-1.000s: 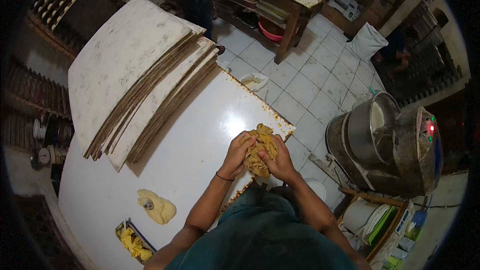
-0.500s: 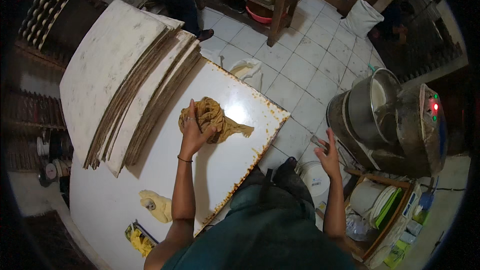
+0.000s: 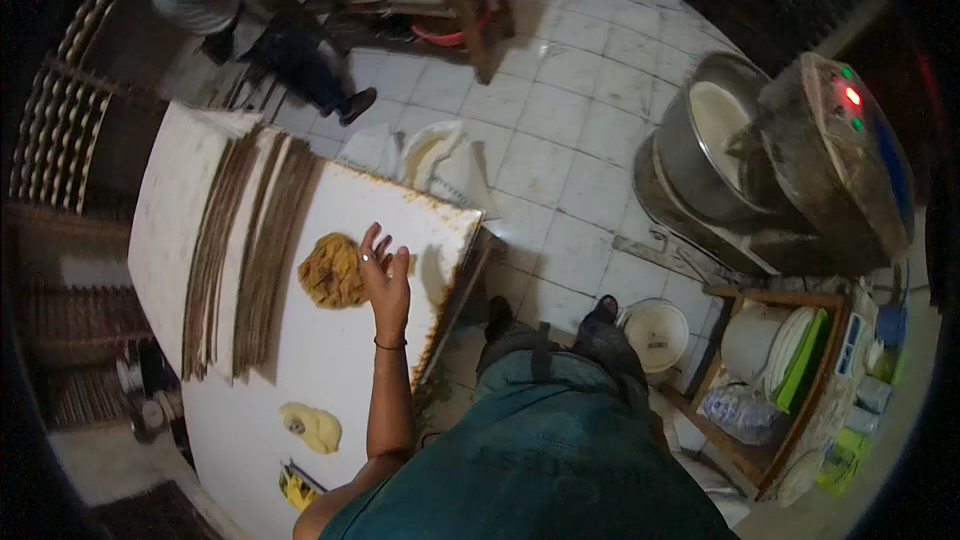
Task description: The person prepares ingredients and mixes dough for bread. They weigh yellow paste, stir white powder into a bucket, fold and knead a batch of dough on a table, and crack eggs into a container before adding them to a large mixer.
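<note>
My left hand (image 3: 386, 285) is over the white table (image 3: 345, 360), its fingers apart and nothing held in them. Just left of it lies a bunched tan-brown cloth (image 3: 331, 272), whose thin tail shows partly behind my fingers; whether I touch it, I cannot tell. Nearer to me on the table rests a pale yellow dough-like lump (image 3: 318, 430) with a small greyish thing on it. A small container of yellow stuff (image 3: 296, 489) is by my left forearm. My right hand is out of view.
Thick white-faced boards (image 3: 190, 230) are stacked on the table's left side. An open white sack (image 3: 440, 160) stands past the rusty far edge. To the right are a mixing machine with a steel bowl (image 3: 690, 135), a white bucket (image 3: 655, 333) and a wooden crate (image 3: 765, 475). Another person (image 3: 215, 15) works far left.
My view has swung rightward. My left hand has come off the cloth's top to its right side. My right hand has left the view, and another person now shows at the far left.
</note>
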Demonstrator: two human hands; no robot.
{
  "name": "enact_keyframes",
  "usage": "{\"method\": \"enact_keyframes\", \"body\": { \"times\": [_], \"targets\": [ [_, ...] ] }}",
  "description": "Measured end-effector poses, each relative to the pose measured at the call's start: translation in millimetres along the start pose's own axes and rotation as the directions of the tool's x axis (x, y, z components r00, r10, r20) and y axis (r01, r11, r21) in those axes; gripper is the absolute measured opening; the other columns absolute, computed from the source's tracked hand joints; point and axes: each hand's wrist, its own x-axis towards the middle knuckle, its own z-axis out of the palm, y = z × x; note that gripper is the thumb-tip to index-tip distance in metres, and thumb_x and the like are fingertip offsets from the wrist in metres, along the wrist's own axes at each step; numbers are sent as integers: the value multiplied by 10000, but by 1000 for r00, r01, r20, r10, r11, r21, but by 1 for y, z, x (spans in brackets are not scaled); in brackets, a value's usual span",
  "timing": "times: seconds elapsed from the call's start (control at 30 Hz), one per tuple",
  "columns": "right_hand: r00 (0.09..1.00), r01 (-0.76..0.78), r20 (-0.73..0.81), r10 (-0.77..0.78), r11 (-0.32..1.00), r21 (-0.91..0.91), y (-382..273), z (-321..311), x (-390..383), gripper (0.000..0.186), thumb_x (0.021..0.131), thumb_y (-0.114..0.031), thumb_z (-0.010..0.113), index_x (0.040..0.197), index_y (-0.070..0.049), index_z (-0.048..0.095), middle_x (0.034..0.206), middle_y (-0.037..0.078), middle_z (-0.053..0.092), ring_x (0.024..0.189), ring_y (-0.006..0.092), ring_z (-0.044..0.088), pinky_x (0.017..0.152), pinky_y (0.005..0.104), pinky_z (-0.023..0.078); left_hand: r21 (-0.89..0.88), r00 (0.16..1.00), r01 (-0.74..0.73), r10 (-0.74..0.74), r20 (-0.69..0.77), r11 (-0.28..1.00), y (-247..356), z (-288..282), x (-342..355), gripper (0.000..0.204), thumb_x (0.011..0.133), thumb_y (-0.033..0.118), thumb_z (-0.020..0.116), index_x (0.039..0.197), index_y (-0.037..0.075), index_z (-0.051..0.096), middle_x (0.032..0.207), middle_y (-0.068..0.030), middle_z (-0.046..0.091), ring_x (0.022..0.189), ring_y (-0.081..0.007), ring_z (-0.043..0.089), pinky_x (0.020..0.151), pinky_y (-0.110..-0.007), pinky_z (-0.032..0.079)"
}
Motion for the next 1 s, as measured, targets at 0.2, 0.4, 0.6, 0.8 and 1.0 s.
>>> {"method": "enact_keyframes", "body": {
  "times": [0.2, 0.4, 0.6, 0.8, 1.0],
  "targets": [
    [987, 78, 94, -129, 904, 420, -68, -38, 25, 314, 855, -291, 511, 1072, -65, 493, 985, 110, 541, 890, 238, 536, 760, 376, 447, 184, 806, 3, -111, 582, 983, -18, 167, -60, 615, 823, 213, 577, 1308, 24, 250, 1295, -161, 256, 1153, -280, 359, 877, -341, 409],
    [964, 265, -159, -214, 697, 666, -127, -91, 38, 283, 847, -275, 513, 1037, -66, 507, 919, 111, 557, 782, 211, 560, 717, 360, 459, 242, 595, 370, -429, 679, 897, -36, 287, -81, 631, 783, 151, 595, 1318, 102, 263, 1275, -153, 238, 1059, -269, 415, 808, -346, 434],
    [976, 208, -212, -51, 509, 835, -95, -99, 44, 310, 833, -304, 521, 1075, -113, 491, 968, 81, 566, 820, 205, 558, 716, 367, 449, 441, 110, 149, -458, 882, 885, -214, 317, -10, 327, 881, 250, 382, 1155, 83, 447, 1105, -91, 469, 970, -194, 491, 801, -312, 418],
    [967, 154, -218, 135, 373, 915, -26, -37, 21, 318, 818, -294, 510, 1082, -119, 481, 946, 67, 564, 827, 210, 552, 694, 360, 437, 722, 153, 425, -829, 537, 546, -175, 382, 43, 333, 846, 356, 428, 1113, 159, 461, 1130, -26, 483, 982, -225, 484, 815, -447, 364],
    [858, 331, -475, 198, 493, 804, -33, 1, 34, 200, 803, -218, 529, 943, -79, 559, 804, 44, 599, 651, 157, 573, 540, 286, 445, 409, 240, 361, -507, 828, 838, -71, 522, 77, 447, 833, 290, 477, 1243, 205, 320, 1191, -53, 459, 1026, -246, 485, 832, -466, 350]
  ]
}}
